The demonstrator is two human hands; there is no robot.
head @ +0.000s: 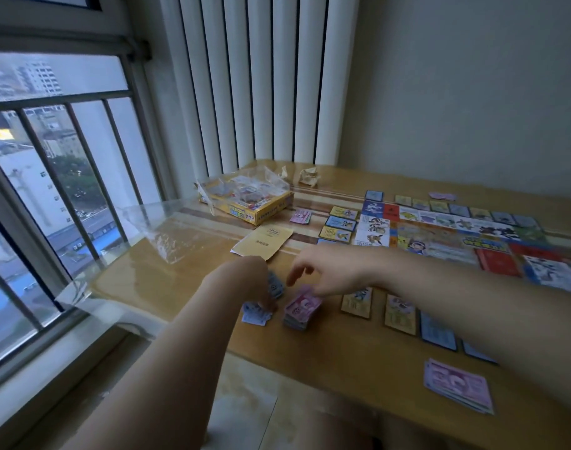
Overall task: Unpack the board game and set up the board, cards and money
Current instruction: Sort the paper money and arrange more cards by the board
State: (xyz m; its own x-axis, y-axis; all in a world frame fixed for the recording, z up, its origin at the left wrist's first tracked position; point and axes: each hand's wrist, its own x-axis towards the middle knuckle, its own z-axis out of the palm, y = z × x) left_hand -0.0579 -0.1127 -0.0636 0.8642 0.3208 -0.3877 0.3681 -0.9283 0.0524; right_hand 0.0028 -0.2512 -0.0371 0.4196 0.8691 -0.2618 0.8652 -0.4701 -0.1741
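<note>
Nearest, the left hand (245,280) is pinching blue notes (275,286) above a small blue pile (256,315), while the right hand (323,271) is hanging loosely open over the pink money stack (299,309). The board (456,235) is lying farther right. I'd worry a brushing finger topples that stack.
</note>
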